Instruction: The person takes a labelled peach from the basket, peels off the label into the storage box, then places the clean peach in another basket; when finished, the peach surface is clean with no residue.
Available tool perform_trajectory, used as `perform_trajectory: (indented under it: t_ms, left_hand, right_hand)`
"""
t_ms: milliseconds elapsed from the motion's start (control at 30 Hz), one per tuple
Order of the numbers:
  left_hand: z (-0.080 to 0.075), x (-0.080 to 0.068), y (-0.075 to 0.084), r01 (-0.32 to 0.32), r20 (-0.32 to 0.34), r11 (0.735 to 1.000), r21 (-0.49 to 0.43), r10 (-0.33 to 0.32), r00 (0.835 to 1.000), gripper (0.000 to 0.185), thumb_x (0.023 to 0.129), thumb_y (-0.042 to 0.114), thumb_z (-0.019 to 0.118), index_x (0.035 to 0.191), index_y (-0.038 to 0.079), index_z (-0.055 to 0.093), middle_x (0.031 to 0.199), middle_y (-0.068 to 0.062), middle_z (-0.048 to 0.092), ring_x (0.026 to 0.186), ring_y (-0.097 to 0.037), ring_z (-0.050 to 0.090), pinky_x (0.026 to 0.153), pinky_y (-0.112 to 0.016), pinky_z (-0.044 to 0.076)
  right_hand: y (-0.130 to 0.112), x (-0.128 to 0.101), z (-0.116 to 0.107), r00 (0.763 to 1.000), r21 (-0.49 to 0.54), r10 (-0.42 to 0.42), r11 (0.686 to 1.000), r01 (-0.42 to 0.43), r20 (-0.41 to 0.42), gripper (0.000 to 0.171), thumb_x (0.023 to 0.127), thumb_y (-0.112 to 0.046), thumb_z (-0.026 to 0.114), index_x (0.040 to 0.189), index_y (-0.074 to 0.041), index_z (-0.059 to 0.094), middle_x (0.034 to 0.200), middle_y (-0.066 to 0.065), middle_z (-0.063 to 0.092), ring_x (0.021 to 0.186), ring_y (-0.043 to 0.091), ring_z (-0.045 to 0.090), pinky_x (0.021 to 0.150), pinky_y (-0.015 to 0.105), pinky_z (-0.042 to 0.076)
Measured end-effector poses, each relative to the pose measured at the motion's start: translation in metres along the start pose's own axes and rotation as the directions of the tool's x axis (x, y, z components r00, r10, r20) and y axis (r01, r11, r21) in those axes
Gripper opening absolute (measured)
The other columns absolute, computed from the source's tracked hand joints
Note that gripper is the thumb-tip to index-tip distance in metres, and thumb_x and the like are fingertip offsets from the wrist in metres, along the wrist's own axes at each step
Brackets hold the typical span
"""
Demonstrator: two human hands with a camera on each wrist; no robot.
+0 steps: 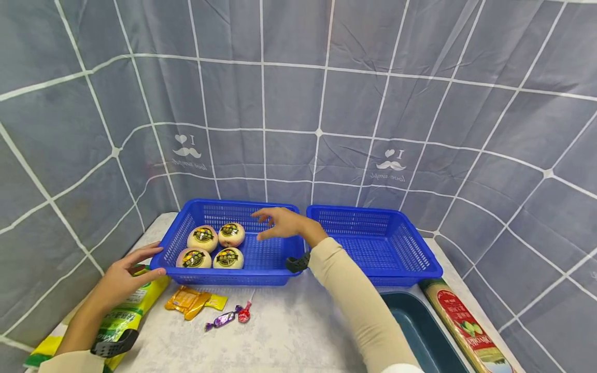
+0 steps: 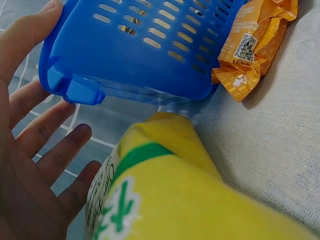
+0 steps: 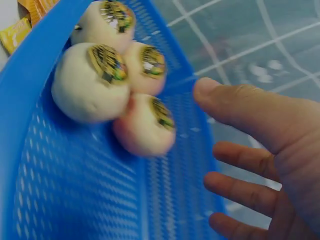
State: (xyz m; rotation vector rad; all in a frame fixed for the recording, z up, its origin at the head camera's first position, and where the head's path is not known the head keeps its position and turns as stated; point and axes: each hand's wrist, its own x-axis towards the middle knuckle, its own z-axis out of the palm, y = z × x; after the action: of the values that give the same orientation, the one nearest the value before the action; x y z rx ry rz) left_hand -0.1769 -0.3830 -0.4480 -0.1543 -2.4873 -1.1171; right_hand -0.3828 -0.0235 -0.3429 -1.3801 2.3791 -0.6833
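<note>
Several pale, pink-blushed round fruits with black and gold labels sit in the left half of a blue plastic basket. My right hand hovers over that basket's right part, thumb and fingers spread, holding nothing. In the right wrist view the fruits lie to the left of the hand. My left hand touches the basket's front left corner, thumb at the front rim and fingers at the left side. In the left wrist view, the left hand's lower fingers are extended and apart.
A second blue basket stands to the right. In front lie orange-wrapped snacks, a yellow packet, a purple candy and a red lollipop. A yellow-green bag lies left; a dark teal tray and long printed package right.
</note>
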Motion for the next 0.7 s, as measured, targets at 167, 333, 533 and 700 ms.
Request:
perform_trajectory:
  t_ms: [167,333,533,700]
  left_hand:
    - [0.002,-0.002,-0.002,0.002,-0.005,1.0,-0.005,-0.002,1.0,0.051,0.092,0.019,0.077,0.136,-0.001,0.06,0.145,-0.028,0.048,0.113,0.016,0.04,0.082,-0.008,0.045]
    - [0.003,-0.005,-0.005,-0.004,-0.022,1.0,-0.023,0.003,1.0,0.05,0.091,0.015,0.078,0.135,-0.002,0.061,0.145,-0.027,0.048,0.113,0.017,0.04,0.082,-0.009,0.046]
    - [0.005,-0.006,-0.005,-0.021,-0.037,0.999,-0.034,0.02,0.999,0.05,0.09,0.011,0.078,0.135,-0.001,0.061,0.145,-0.027,0.049,0.114,0.018,0.04,0.082,-0.01,0.047]
    - [0.004,-0.004,-0.005,-0.017,-0.047,1.0,-0.009,0.016,0.999,0.052,0.089,0.012,0.079,0.136,0.0,0.061,0.145,-0.025,0.05,0.114,0.018,0.039,0.082,-0.011,0.046]
  right_hand:
    - [-0.012,0.04,0.026,0.986,0.0,0.057,0.998,-0.058,0.158,0.07,0.087,-0.019,0.083,0.148,-0.011,0.051,0.139,0.016,0.058,0.119,0.027,0.061,0.095,0.028,0.049]
    - [-0.023,0.065,0.043,0.959,0.036,0.057,0.997,-0.069,0.277,0.065,0.084,-0.01,0.084,0.143,-0.011,0.058,0.137,0.013,0.059,0.125,0.024,0.056,0.095,0.026,0.048]
    - [-0.031,0.081,0.051,0.926,0.047,0.069,0.995,-0.093,0.371,0.066,0.083,-0.003,0.083,0.144,-0.013,0.058,0.143,0.012,0.054,0.129,0.021,0.052,0.099,0.026,0.045]
    - [-0.031,0.087,0.058,0.903,0.032,0.078,0.994,-0.1,0.422,0.068,0.083,-0.004,0.083,0.145,-0.015,0.056,0.144,0.006,0.054,0.13,0.012,0.049,0.102,0.022,0.041]
